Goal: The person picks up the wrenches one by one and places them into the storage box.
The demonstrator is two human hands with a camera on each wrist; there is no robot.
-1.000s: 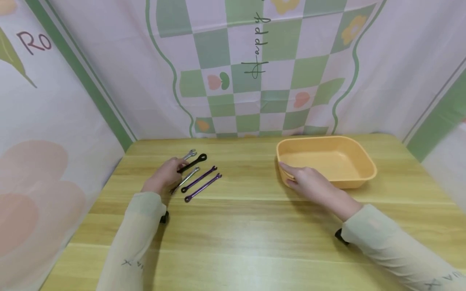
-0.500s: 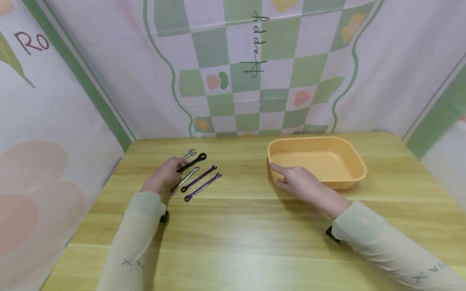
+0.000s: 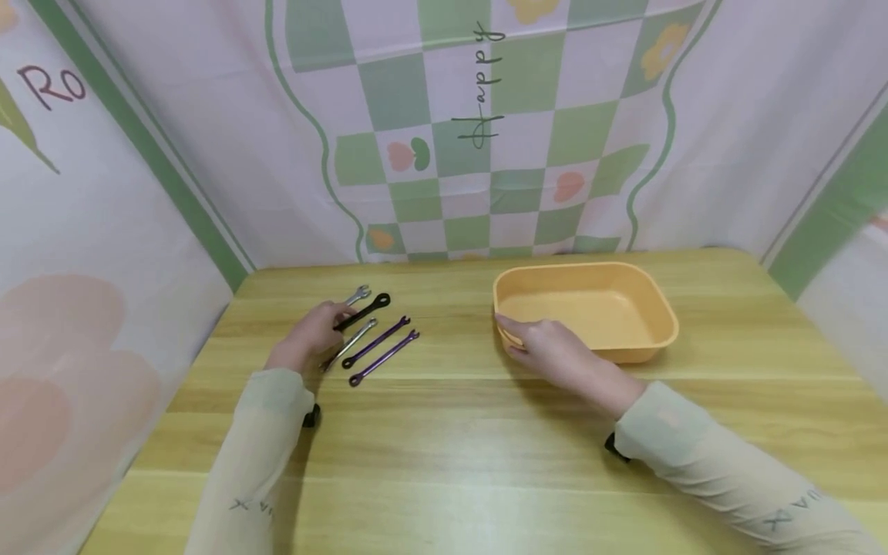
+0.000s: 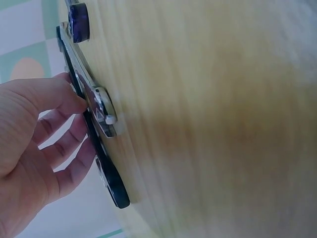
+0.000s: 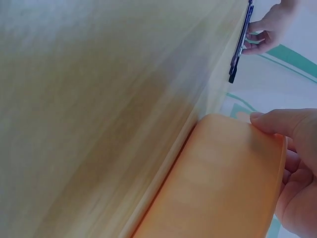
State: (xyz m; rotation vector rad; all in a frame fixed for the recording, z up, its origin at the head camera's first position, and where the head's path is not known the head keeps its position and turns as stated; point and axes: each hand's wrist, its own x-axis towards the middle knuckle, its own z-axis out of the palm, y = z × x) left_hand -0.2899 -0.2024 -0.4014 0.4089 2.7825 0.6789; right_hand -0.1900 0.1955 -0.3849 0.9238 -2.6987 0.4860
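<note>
Two hands observed. Left of centre in the head view, the left hand (image 3: 312, 335) pinches a black wrench (image 3: 365, 311) between thumb and fingers. Right of centre, the right hand (image 3: 555, 351) grips the yellow tub (image 3: 590, 308) by its left end. One silver wrench (image 3: 359, 293) lies just above the black one, a second silver wrench (image 3: 355, 339) just below; two purple wrenches (image 3: 378, 341) lie farther lower right on the table (image 3: 444, 447).
</note>
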